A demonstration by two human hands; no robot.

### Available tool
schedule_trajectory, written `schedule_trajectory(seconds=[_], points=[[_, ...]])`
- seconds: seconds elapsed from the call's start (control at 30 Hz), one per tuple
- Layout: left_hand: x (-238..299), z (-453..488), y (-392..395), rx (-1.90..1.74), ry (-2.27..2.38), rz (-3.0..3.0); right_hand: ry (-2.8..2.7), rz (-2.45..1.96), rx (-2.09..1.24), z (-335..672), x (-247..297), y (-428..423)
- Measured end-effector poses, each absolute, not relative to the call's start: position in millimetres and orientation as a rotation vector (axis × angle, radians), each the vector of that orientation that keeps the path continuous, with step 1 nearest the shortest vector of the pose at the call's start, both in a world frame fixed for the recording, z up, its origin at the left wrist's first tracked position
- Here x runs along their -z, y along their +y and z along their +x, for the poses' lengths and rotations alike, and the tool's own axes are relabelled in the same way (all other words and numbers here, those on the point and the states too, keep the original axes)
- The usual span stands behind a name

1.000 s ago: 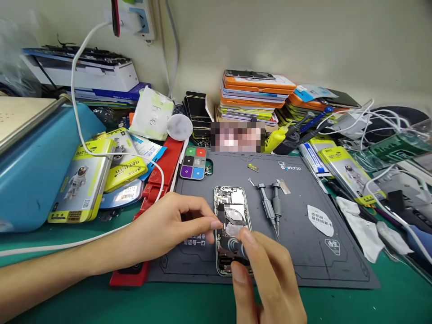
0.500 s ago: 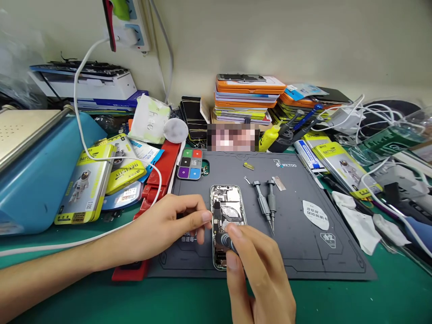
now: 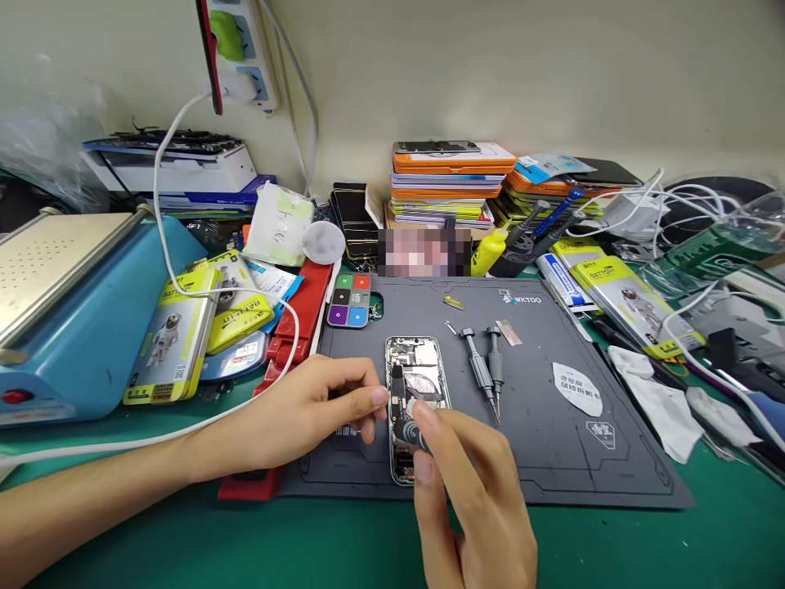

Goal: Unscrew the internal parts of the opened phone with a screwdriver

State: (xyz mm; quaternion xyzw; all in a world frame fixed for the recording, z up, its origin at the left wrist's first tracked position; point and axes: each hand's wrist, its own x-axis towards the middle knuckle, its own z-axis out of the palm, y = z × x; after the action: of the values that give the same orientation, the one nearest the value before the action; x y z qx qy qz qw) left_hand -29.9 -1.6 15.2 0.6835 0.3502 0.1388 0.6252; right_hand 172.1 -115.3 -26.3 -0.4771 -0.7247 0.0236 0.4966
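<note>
An opened smartphone (image 3: 423, 356) lies on a dark grey work mat (image 3: 540, 450), its circuit boards and inner parts showing. My left hand (image 3: 343, 397) is closed at the phone's left edge, thumb and fingertips pinched against the frame; their exact grip is partly hidden. Between the thumb and fingers of my right hand (image 3: 478, 491) is a dark screwdriver (image 3: 408, 433), seen almost end-on over the lower half of the phone. Its tip is hidden from view. Two grey screwdrivers, one on the left (image 3: 478, 368) and one on the right (image 3: 495, 360), rest on the mat right of the phone.
A colored screw tray (image 3: 348, 301) is at the mat's upper left. Yellow battery boxes (image 3: 175, 335) and a blue machine (image 3: 123, 327) stand left, with a white cable (image 3: 184, 429) crossing there. Orange boxes (image 3: 454, 155) are stacked behind. More battery boxes (image 3: 638, 303) lie right.
The view has shifted slightly, so the surroundings at left sit further right. The screwdriver over the phone leans a little differently. Both hands keep nearly the same place at the phone.
</note>
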Motion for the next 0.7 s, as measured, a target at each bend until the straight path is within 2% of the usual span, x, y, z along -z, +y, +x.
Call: schedule_trajectory(seconds=[0.7], points=[[-10.8,-28.9,0.3,-0.317,0.803,1.661,-1.764,-1.132,-0.074,171.7,27.4,-114.7]])
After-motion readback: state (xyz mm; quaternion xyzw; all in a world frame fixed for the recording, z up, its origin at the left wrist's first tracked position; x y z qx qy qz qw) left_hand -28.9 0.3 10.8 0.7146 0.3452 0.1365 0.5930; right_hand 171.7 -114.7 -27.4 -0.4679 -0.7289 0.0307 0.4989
